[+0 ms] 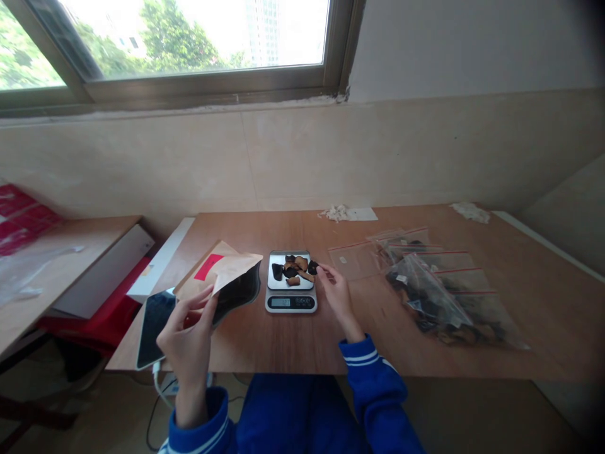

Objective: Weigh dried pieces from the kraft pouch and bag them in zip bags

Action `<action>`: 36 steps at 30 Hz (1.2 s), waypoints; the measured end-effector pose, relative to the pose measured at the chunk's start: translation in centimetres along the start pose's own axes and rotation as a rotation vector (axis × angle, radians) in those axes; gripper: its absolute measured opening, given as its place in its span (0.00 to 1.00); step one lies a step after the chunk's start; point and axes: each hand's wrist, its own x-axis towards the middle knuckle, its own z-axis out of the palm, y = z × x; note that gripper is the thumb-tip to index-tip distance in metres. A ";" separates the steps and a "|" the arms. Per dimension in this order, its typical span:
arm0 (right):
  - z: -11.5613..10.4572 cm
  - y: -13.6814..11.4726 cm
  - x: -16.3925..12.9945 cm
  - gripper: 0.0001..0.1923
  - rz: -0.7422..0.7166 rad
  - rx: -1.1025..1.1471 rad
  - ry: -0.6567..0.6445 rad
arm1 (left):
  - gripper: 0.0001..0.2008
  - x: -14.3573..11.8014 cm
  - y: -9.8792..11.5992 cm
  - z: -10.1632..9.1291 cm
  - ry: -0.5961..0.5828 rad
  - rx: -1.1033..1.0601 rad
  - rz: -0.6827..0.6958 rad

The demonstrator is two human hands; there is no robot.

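Observation:
My left hand [188, 334] holds an open brown paper pouch [230, 280] with a red label, its dark mouth turned toward the scale. A small silver kitchen scale [291, 289] stands on the wooden table [293, 340], with several dark and brown dried pieces [293, 270] on its platform. My right hand [336, 291] is at the scale's right edge, fingertips pinching one dark piece [312, 267].
Several clear zip bags [437, 287], some holding dark pieces, lie to the right. A tablet [154, 326] lies at the table's left corner. White crumpled scraps [347, 213] sit near the wall. A lower side table [57, 268] stands at left.

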 end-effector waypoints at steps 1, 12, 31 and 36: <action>0.1 -0.4 -0.1 0.22 -0.020 -0.001 -0.025 | 0.17 0.0 0.0 0.0 -0.002 -0.004 0.005; 5.2 -3.2 -2.8 0.11 -0.636 -0.629 -0.278 | 0.16 0.1 0.0 -0.2 0.007 0.009 -0.002; 4.7 -13.6 -9.3 0.17 -0.704 -0.242 -0.650 | 0.15 -0.3 -0.1 -0.4 -0.085 -0.040 0.004; 7.5 -13.2 -9.5 0.23 -0.604 -0.488 -0.776 | 0.16 -0.5 -0.4 -0.3 -0.099 -0.043 -0.030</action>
